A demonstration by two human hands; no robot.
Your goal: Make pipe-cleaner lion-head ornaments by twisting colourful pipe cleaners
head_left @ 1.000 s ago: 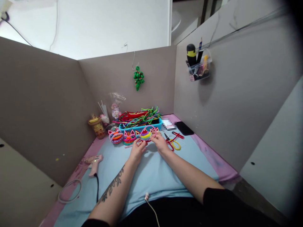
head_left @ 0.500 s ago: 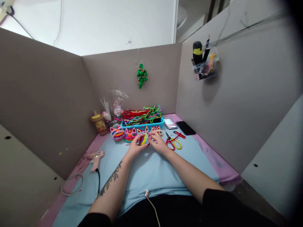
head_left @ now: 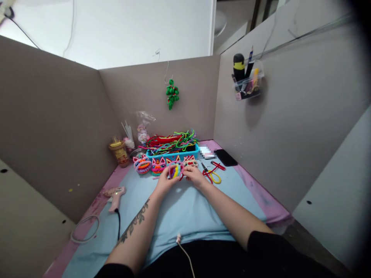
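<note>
Rainbow piece [head_left: 175, 171], frame centre: left hand [head_left: 164, 182] and right hand [head_left: 194, 176] pinching its edges; apparently shaping; next calls for steady hold.

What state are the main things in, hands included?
Multicoloured striped fuzzy piece: held in the left hand
Right hand: at its right edge, grip unclear
Pink plastic glue gun: set down, small light lit
Blue rectangular plastic tray: heaped with fuzzy stems
Red-and-yellow-handled scissors: lying down, handles apart
Black rectangular phone: flat, face dark
Green fuzzy ornament: hanging
Brown round cup: upright, lidded
</note>
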